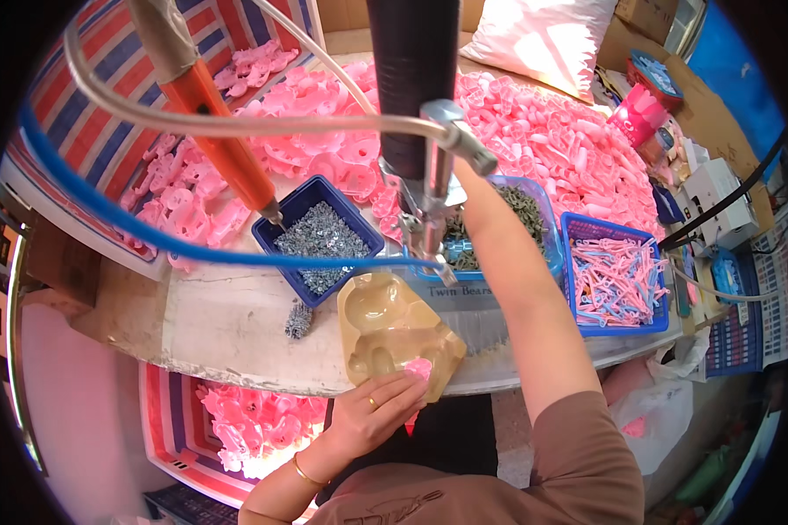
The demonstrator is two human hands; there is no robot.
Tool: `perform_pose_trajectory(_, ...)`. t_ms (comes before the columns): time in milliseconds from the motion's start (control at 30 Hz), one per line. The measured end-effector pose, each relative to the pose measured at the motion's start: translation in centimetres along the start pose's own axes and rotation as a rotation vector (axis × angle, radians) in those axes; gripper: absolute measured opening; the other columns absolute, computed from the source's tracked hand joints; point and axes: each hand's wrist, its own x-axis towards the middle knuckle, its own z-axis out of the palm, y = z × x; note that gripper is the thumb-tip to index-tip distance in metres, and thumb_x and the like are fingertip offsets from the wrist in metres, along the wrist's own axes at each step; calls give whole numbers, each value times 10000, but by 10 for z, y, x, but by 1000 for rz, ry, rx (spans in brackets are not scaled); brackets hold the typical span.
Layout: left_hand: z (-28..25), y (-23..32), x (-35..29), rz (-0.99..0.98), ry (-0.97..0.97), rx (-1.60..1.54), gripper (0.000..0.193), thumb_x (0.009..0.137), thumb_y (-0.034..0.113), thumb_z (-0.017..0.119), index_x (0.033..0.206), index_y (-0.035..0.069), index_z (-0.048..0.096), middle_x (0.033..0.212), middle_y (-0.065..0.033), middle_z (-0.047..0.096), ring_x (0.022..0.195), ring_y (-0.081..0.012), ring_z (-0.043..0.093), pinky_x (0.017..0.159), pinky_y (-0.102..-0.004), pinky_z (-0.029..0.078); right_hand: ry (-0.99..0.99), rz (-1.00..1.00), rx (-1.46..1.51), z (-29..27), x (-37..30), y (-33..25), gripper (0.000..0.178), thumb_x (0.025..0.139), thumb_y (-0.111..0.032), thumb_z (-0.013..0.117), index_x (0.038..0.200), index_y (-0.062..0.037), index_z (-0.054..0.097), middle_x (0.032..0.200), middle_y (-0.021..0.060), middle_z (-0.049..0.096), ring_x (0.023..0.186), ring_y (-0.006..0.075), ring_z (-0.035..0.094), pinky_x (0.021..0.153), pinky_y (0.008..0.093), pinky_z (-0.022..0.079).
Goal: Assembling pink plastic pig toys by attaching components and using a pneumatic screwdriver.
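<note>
My left hand [375, 409] rests at the table's near edge, its fingers pressed on a small pink plastic part [420, 367]. That part lies in the lower corner of a tan moulded jig [390, 328]. My right forearm reaches up across the table, and my right hand [469, 185] disappears behind a hanging black and metal power screwdriver [416, 131]. Its fingers are hidden. The tool's tip [442, 271] hangs just above the jig. Behind the arm stands a blue tray of dark screws [534, 197].
An orange hanging screwdriver [228, 153] points into a dark blue tray of silver screws [320, 236]. A blue basket [617, 280] holds pink and blue pieces. Pink parts [543, 131] are heaped at the back, with more in a striped bag [254, 424] below. A blue hose [131, 227] crosses in front.
</note>
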Motion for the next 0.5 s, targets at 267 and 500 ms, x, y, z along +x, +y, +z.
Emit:
perform_pose_trajectory(267, 20, 2, -8, 114, -65, 66, 369, 754, 70, 789, 1113, 86, 703, 1106, -62, 700, 987, -245, 694, 766, -319, 594, 26, 473, 1426, -116, -80, 42, 243, 934, -158, 584, 1122, -15, 643, 935, 61, 659, 863, 135, 648, 763, 292, 558)
perform_pose_trajectory(500, 31, 0, -14, 35, -153, 143, 388, 762, 84, 751, 1144, 76, 683, 1135, -58, 687, 1062, -265, 663, 817, -353, 575, -32, 345, 1439, -157, -173, -2, 318, 928, -129, 595, 1226, -23, 634, 990, 69, 677, 829, 115, 651, 724, 262, 553)
